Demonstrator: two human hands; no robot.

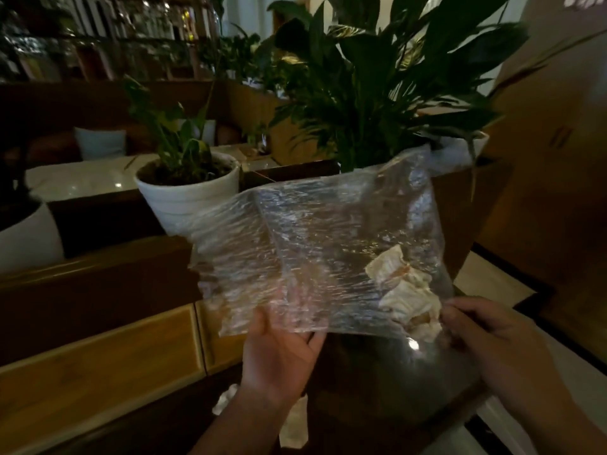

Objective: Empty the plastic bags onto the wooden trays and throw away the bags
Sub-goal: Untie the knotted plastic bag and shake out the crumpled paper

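Observation:
A clear crinkled plastic bag (315, 251) is held up flat in front of me, in the middle of the head view. My left hand (279, 359) grips its lower left edge, thumb over the plastic. My right hand (486, 336) pinches its lower right corner. Inside that corner sits a crumpled whitish wad (404, 290), paper or cloth, with an orange streak. No wooden tray is clearly visible; a dark glossy surface (394, 382) lies below the bag.
A white pot with a small plant (187, 192) stands behind the bag on a wooden ledge. A large leafy plant (377, 80) rises at the back right. A wooden bench back (98, 362) runs along the left. White crumpled scraps (292, 421) lie below my left wrist.

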